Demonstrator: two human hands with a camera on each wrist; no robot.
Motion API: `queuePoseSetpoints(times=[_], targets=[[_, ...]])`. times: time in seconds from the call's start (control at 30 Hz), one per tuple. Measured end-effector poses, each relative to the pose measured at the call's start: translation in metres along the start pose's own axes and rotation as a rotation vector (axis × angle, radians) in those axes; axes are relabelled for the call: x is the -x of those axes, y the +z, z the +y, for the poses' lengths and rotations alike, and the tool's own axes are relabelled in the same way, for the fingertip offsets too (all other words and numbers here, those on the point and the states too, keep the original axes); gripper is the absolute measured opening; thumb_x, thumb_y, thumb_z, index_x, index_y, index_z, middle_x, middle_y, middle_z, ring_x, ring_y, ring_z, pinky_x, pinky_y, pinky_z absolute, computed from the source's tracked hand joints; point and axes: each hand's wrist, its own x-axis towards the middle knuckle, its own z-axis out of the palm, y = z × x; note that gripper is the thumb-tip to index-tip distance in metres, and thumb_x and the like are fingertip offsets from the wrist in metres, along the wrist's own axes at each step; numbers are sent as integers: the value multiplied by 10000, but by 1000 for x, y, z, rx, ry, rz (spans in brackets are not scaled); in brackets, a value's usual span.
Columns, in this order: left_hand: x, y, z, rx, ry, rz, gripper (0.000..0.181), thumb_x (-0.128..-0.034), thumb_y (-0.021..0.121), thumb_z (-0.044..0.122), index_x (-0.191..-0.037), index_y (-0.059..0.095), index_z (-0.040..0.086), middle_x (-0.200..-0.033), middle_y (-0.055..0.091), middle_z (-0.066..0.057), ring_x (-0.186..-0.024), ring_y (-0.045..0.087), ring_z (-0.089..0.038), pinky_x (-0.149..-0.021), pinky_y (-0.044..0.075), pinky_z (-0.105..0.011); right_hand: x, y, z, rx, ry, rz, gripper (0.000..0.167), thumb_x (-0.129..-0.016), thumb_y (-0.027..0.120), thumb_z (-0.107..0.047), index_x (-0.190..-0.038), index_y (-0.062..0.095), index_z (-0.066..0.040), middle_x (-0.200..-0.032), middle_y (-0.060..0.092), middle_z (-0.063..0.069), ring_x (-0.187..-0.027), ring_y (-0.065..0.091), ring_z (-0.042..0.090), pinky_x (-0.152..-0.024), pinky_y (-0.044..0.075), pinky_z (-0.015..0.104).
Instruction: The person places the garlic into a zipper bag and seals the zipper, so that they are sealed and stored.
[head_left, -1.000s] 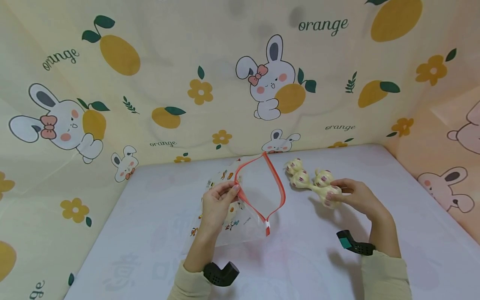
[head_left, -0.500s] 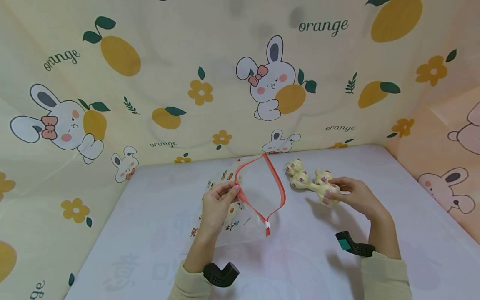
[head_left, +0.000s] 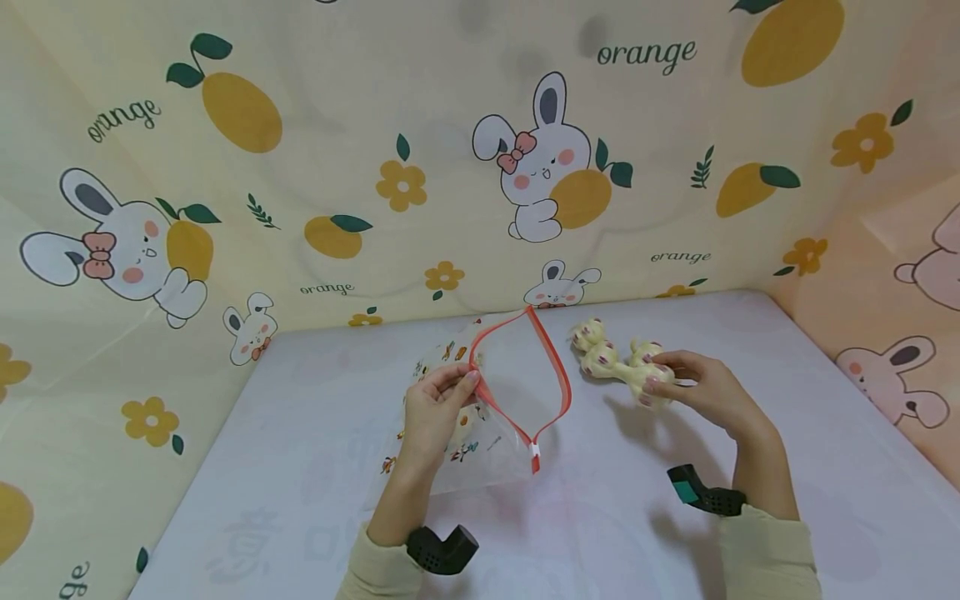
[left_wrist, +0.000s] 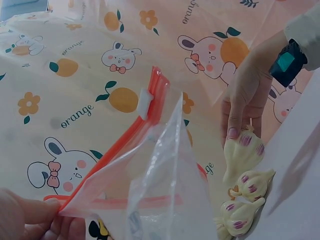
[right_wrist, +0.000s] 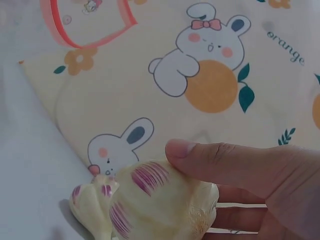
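A person's left hand [head_left: 433, 412] pinched the red zip edge [head_left: 560, 379] of a clear printed bag [head_left: 480, 458] over a white desk [head_left: 277, 442], its grip pressed together between thumb and fingers while the bag's mouth gaped wide. A white slider [head_left: 535, 450] sat at the near corner of the zip. To the right of the opening, and apart from it, the right hand [head_left: 708, 387] pinched the end bulb of a string of purple-streaked garlic [head_left: 602, 361], thumb on one side and fingers on the other. Behind the desk rose a cream backdrop [head_left: 337, 108] printed with rabbits and oranges.
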Motion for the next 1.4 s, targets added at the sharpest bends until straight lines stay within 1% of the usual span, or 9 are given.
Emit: queuePoseSetpoints(times=[0.47, 0.7, 0.77, 0.87, 0.93, 1.07, 1.2, 1.27, 1.4], targets=[[0, -1, 0, -3, 12, -6, 214, -911, 629, 34, -1071, 635, -109, -769, 675, 100, -697, 649, -7, -703, 583, -154, 0, 2, -8, -24, -15, 28, 536, -927, 641, -325, -1318, 518, 21, -1415, 472, 283, -1229, 507, 463, -950, 499, 592], [0, 0, 0, 7, 6, -2, 216, -905, 634, 25, -1069, 634, -115, -774, 677, 93, -700, 651, -7, -700, 583, -156, 0, 3, -12, -38, -26, 46, 550, -924, 647, -316, -1338, 507, 18, -1412, 483, 270, -1226, 512, 443, -942, 514, 554], [0, 0, -1, 7, 4, -2, 216, -904, 636, 26, -1067, 633, -116, -774, 677, 92, -702, 653, -7, -702, 584, -156, 1, 3, -13, -43, -29, 48, 555, -922, 651, -313, -1344, 502, 17, -1408, 484, 270, -1222, 513, 439, -925, 530, 516], [0, 0, 0, -1, 2, -6, 219, -908, 634, 33, -1068, 632, -116, -776, 679, 87, -704, 654, -8, -707, 585, -155, 2, 2, -15, -48, -34, 54, 557, -918, 657, -304, -1346, 501, 16, -1392, 498, 268, -1208, 522, 423, -885, 547, 411], [0, 0, 0, -9, 1, -10, 222, -911, 633, 44, -1070, 634, -111, -779, 683, 84, -705, 655, -8, -712, 585, -154, 2, 2, -16, -51, -37, 58, 556, -917, 659, -300, -1348, 500, 14, -1378, 510, 265, -1200, 526, 411, -864, 537, 358], [1, 0, 1, -19, -5, -12, 225, -912, 633, 49, -1078, 636, -103, -785, 685, 82, -707, 655, -9, -716, 585, -151, 4, 2, -19, -52, -44, 72, 548, -918, 657, -307, -1342, 506, 5, -1353, 536, 246, -1178, 540, 373, -841, 529, 299], [2, 0, 1, -23, -3, -15, 240, -913, 632, 51, -1087, 628, -115, -795, 688, 69, -710, 652, -8, -719, 583, -147, 5, 2, -23, -46, -55, 85, 531, -915, 660, -314, -1326, 524, -7, -1336, 557, 217, -1150, 555, 326, -785, 517, 166], [2, 0, 1, -24, -4, -15, 244, -914, 634, 57, -1088, 629, -114, -797, 690, 66, -711, 649, -7, -720, 581, -146, 5, 3, -25, -53, -59, 84, 531, -914, 661, -320, -1325, 526, -12, -1333, 557, 214, -1150, 558, 330, -764, 499, 123], [2, 1, 2, -20, -3, -14, 241, -914, 634, 55, -1084, 629, -115, -788, 687, 71, -708, 646, -6, -716, 579, -145, 6, 5, -28, -80, -60, 71, 553, -915, 659, -326, -1340, 511, -5, -1341, 543, 230, -1164, 563, 383, -765, 511, 127]])
